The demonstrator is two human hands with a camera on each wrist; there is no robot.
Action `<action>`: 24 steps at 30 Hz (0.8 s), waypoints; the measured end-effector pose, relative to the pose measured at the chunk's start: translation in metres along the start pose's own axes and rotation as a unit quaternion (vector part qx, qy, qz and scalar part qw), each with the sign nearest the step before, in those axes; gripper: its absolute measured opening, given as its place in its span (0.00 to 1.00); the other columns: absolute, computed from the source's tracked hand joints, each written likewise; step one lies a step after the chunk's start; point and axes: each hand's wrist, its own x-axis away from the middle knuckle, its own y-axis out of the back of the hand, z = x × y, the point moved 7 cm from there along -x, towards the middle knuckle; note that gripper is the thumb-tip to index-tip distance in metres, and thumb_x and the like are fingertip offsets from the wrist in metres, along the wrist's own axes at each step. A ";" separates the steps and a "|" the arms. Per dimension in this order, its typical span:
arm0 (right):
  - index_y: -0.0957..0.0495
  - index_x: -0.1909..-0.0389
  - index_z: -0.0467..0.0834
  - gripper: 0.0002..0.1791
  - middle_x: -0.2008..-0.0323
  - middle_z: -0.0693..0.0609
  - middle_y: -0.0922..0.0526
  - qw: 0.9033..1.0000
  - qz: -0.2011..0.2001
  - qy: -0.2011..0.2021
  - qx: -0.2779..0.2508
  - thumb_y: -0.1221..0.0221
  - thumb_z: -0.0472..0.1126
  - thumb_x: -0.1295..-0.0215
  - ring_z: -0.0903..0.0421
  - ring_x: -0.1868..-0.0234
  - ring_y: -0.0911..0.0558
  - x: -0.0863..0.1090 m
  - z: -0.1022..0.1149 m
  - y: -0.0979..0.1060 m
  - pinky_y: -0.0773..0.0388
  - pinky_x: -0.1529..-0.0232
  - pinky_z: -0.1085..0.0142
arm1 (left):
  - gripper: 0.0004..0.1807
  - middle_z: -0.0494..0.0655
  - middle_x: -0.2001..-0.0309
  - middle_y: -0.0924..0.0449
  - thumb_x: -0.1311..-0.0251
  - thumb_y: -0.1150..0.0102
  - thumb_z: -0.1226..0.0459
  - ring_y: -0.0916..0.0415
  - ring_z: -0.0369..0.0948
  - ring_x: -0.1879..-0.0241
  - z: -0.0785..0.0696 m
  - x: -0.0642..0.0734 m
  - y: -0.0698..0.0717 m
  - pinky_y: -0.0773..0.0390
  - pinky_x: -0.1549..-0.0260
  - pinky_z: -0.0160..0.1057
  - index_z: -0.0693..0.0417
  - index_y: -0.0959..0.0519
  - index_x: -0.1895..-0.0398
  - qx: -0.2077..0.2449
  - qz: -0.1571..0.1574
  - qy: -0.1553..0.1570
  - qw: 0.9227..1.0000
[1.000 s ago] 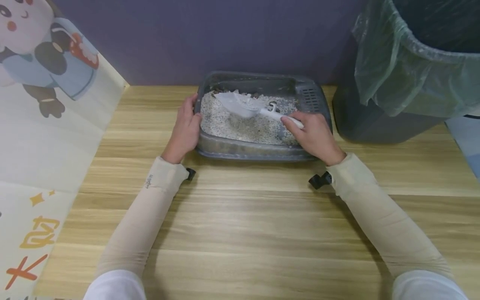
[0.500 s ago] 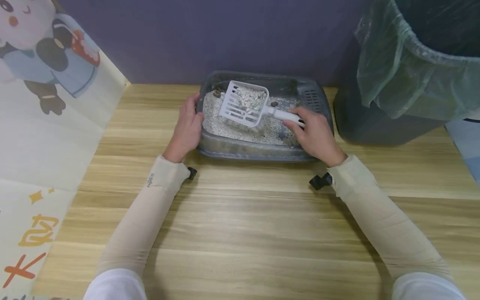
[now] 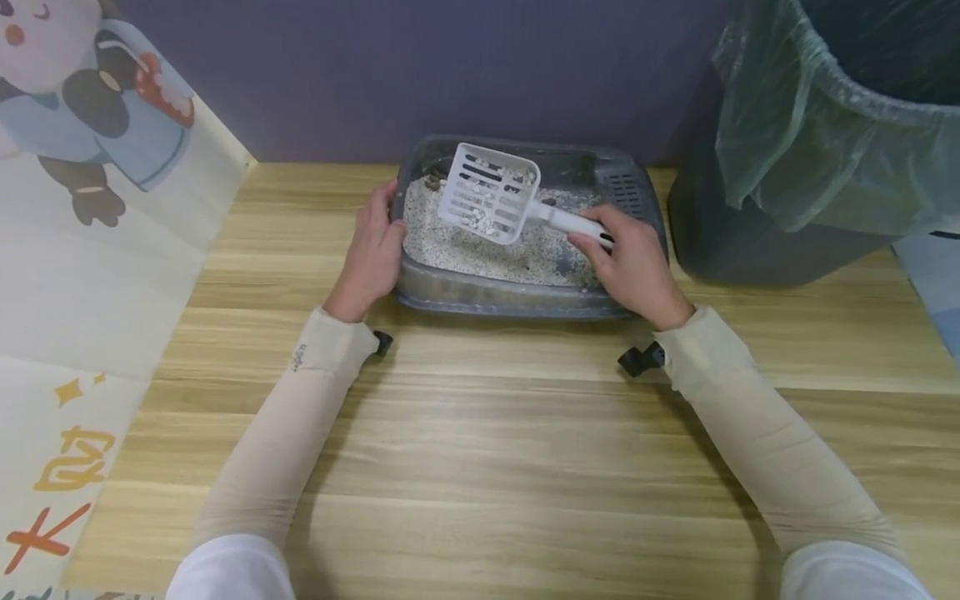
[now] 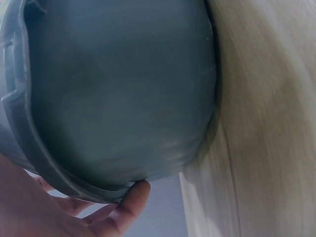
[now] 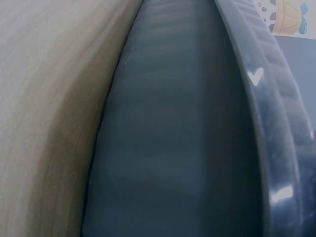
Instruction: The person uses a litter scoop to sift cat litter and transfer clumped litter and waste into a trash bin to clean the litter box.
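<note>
- Wood-grain surface (image 3: 480, 467), with purple wall (image 3: 420, 75) along the far side and cartoon-printed panel (image 3: 97, 92) at left.
- Toward the far edge, gray litter box (image 3: 510, 298) with pale speckled litter (image 3: 457, 252) inside.
- Grips white scoop (image 3: 551, 216) by its handle with right hand (image 3: 633, 262); slotted head to the left, over the litter, with some pale granules (image 3: 480, 221) on it.
- Holds left rim of the litter box with left hand (image 3: 373, 258).
- Just right of the box, dark bin (image 3: 757, 242) with translucent bag (image 3: 780, 167) over its rim.
</note>
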 end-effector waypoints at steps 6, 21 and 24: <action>0.25 0.47 0.39 0.21 0.75 0.50 0.26 1.000 -0.005 0.001 -0.012 0.46 0.49 0.33 0.56 0.84 0.35 0.000 0.003 0.009 0.39 0.83 0.64 | 0.30 0.57 0.31 0.47 0.33 0.67 0.61 0.50 0.46 0.33 0.001 0.002 0.000 0.50 0.35 0.44 0.58 0.50 0.28 0.004 -0.002 -0.001 1.000; 0.21 0.50 0.39 0.20 0.80 0.49 0.29 0.999 -0.015 -0.016 0.029 0.45 0.50 0.33 0.54 0.86 0.36 -0.001 0.019 0.056 0.42 0.81 0.65 | 0.30 0.59 0.31 0.47 0.33 0.67 0.62 0.52 0.48 0.32 -0.004 0.003 0.001 0.51 0.35 0.45 0.60 0.50 0.28 0.004 -0.004 -0.011 1.000; 0.20 0.53 0.40 0.20 0.81 0.49 0.30 0.999 -0.003 -0.024 0.028 0.47 0.52 0.32 0.54 0.87 0.37 -0.001 0.017 0.057 0.42 0.83 0.65 | 0.30 0.59 0.31 0.47 0.33 0.68 0.62 0.52 0.48 0.32 -0.004 0.002 0.001 0.52 0.34 0.44 0.60 0.50 0.28 0.004 -0.003 -0.013 1.000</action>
